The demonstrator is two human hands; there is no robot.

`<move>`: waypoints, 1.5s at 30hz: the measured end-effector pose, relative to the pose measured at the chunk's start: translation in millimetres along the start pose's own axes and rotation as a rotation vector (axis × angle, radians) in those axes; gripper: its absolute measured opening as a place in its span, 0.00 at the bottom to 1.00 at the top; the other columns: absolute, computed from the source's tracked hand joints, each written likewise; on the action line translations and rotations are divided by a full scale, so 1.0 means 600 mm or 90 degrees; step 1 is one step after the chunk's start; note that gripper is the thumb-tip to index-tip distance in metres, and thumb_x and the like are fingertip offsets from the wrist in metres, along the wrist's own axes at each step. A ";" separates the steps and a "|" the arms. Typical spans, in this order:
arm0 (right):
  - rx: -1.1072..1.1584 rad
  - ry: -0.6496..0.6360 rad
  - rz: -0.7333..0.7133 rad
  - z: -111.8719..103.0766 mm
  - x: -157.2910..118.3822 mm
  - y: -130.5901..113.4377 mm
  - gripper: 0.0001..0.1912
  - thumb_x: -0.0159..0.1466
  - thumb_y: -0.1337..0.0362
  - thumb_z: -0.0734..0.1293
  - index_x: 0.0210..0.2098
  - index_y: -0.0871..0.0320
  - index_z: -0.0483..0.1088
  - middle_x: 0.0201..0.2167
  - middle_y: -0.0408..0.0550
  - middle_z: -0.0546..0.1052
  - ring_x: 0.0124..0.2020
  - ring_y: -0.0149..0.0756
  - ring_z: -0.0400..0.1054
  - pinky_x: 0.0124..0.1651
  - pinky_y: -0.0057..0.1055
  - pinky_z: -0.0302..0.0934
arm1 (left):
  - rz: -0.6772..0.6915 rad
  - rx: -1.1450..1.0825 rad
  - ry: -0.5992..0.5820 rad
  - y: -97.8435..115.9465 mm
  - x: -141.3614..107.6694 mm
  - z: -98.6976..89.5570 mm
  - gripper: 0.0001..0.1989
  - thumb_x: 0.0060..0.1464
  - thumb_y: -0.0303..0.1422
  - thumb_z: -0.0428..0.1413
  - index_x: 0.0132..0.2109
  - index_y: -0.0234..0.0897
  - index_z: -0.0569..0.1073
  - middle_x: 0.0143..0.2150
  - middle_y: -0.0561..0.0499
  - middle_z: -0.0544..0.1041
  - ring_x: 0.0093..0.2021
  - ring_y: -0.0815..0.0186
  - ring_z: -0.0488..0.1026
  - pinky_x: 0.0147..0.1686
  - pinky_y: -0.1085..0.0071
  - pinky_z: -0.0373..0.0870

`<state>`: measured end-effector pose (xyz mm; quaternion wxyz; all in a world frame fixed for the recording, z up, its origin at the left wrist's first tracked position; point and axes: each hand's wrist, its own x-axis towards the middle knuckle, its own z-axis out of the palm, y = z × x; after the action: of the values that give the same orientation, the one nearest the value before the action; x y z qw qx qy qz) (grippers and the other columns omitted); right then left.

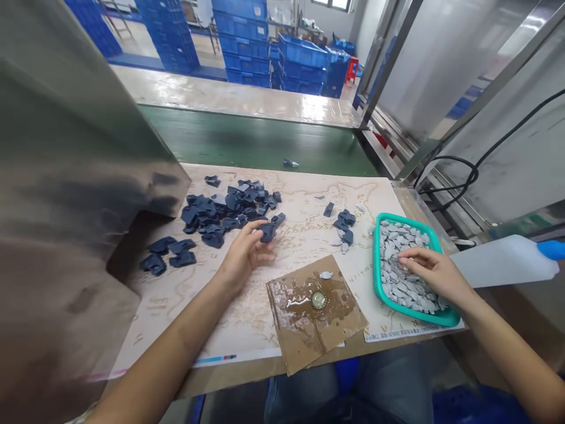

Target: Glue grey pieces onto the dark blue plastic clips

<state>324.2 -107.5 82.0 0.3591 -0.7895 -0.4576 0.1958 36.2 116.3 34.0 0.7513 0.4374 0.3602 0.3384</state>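
A dark blue moulded piece (267, 232) is gripped by the curled left hand (245, 253), its long axis tilted toward 1 o'clock. It is held just off the 4 o'clock edge of a heap of like pieces (216, 212). The right hand (428, 274) is laid open on grey chips (408, 271) in a teal plastic tray (375, 277), at 3 o'clock from the left hand. Wet cardboard (282, 312) bearing a bottle cap (318, 300) is placed at 5 o'clock on the worktop (304, 235).

Dark blue plastic pieces (207, 215) look matt, the teal plastic tray (376, 268) glossy, the brown cardboard sheet (300, 333) wet and shiny.
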 end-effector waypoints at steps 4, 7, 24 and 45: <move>0.055 -0.001 0.134 0.008 -0.001 -0.015 0.30 0.46 0.40 0.75 0.33 0.60 0.76 0.35 0.55 0.79 0.37 0.49 0.75 0.43 0.44 0.72 | 0.018 0.064 0.017 -0.008 -0.002 0.001 0.27 0.36 0.42 0.65 0.43 0.38 0.68 0.31 0.55 0.70 0.26 0.73 0.69 0.21 0.77 0.73; 0.113 -0.026 0.204 0.007 -0.008 -0.024 0.32 0.44 0.41 0.77 0.39 0.58 0.77 0.45 0.57 0.77 0.50 0.54 0.71 0.51 0.48 0.68 | 0.031 0.102 0.009 -0.014 -0.005 0.002 0.27 0.36 0.44 0.66 0.44 0.37 0.69 0.30 0.55 0.69 0.26 0.72 0.70 0.24 0.75 0.75; -0.165 -0.038 -0.058 0.006 -0.008 -0.026 0.16 0.58 0.49 0.66 0.31 0.57 0.73 0.29 0.52 0.77 0.30 0.43 0.72 0.33 0.38 0.69 | 0.066 0.163 -0.055 -0.022 -0.012 0.003 0.23 0.42 0.41 0.64 0.46 0.38 0.72 0.31 0.55 0.65 0.26 0.71 0.69 0.30 0.68 0.78; 0.415 -0.236 0.141 0.111 -0.032 -0.153 0.19 0.55 0.47 0.74 0.29 0.58 0.74 0.20 0.45 0.73 0.21 0.28 0.65 0.23 0.22 0.61 | 0.074 0.212 -0.134 -0.035 -0.018 0.004 0.19 0.44 0.39 0.63 0.41 0.33 0.72 0.35 0.48 0.77 0.32 0.66 0.75 0.32 0.69 0.76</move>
<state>218.6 -68.5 106.1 0.4791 -0.6299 -0.3402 0.5079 36.6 98.2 18.4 0.6813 0.6087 0.3046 0.2694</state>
